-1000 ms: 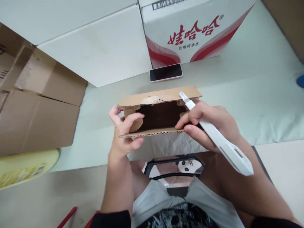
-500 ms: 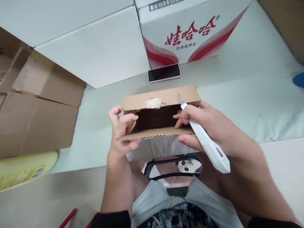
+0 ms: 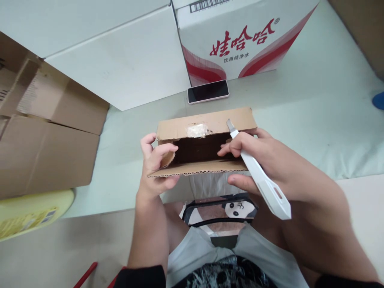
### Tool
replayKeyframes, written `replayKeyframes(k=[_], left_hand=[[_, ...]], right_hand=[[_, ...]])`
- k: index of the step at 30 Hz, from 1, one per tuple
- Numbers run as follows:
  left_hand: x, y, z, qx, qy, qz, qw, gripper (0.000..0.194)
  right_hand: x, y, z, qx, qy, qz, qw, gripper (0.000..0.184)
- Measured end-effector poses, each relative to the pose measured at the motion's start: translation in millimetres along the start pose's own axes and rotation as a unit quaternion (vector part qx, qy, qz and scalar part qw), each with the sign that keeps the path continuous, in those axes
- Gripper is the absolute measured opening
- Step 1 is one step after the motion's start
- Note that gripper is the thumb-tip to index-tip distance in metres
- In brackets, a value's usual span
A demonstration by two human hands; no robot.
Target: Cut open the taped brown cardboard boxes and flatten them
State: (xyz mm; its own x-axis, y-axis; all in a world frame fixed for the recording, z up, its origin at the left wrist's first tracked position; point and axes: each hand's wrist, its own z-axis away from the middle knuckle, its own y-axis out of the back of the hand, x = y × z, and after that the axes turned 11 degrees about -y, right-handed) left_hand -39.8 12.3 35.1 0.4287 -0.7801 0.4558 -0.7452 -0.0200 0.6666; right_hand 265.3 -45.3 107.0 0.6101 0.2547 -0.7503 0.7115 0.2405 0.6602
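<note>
A small brown cardboard box (image 3: 177, 125) is held up above the table edge, its open mouth facing me and its flaps spread. The inside is dark. Clear tape with a ragged end sticks to the upper flap. My left hand (image 3: 157, 162) grips the box's left end, thumb under the lower flap and a finger over the small side flap. At the right end, my right hand (image 3: 255, 156) has fingers reaching into the opening. A white utility knife (image 3: 264, 184) lies held in that hand, its blade out and tilted up over the upper flap.
Behind the box, a phone (image 3: 208, 92) lies by a white carton (image 3: 240, 44) with red lettering. Large white boxes (image 3: 120, 64) and brown cartons (image 3: 57, 148) stand left. A yellow container (image 3: 36, 212) sits front left, a blue object (image 3: 378, 101) far right.
The box and both hands have shifted very slightly to the right. My right fingers have moved a little at the opening, and the right thumb stands lower, apart from the lower flap.
</note>
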Motion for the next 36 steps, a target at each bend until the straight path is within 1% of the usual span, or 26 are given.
replayKeyframes(k=[2, 5, 7, 13, 18, 21, 28, 33, 36], left_hand=[[-0.6, -0.8, -0.3, 0.007, -0.016, 0.01, 1.0, 0.066], [-1.6, -1.3, -0.5, 0.017, -0.038, 0.031, 0.999, 0.059], [-2.3, -1.3, -0.5, 0.021, -0.042, 0.039, 0.998, 0.056], [-3.6, -2.1, 0.8, 0.01, -0.02, 0.021, 1.0, 0.065], [-2.6, -3.0, 1.2, 0.015, -0.034, 0.032, 0.999, 0.06], [-1.8, -2.5, 0.5, 0.012, -0.031, 0.032, 0.999, 0.06], [-2.4, -2.2, 0.7, 0.014, -0.029, 0.065, 0.997, 0.052], [-2.2, -0.3, 1.1, -0.009, -0.012, 0.059, 0.998, 0.059], [-1.1, 0.2, 0.1, -0.012, -0.015, 0.066, 0.998, 0.057]], right_hand=[[-0.1, -1.1, -0.2, -0.003, 0.002, 0.001, 1.0, 0.031], [0.2, -1.6, -0.4, -0.022, 0.007, -0.011, 1.0, 0.03], [0.7, -1.5, -0.7, -0.027, 0.004, -0.019, 0.999, 0.03], [1.2, -2.2, -1.3, -0.02, -0.003, -0.02, 1.0, 0.033], [1.6, -2.9, -1.2, -0.023, -0.01, -0.019, 1.0, 0.032], [2.6, -4.9, -1.8, -0.006, -0.007, -0.032, 0.999, 0.032], [2.6, -11.0, -4.6, 0.074, -0.009, -0.064, 0.995, 0.028], [3.9, -12.4, -4.9, 0.077, -0.014, -0.083, 0.993, 0.03], [3.8, -13.5, -6.0, 0.081, -0.023, -0.089, 0.992, 0.031]])
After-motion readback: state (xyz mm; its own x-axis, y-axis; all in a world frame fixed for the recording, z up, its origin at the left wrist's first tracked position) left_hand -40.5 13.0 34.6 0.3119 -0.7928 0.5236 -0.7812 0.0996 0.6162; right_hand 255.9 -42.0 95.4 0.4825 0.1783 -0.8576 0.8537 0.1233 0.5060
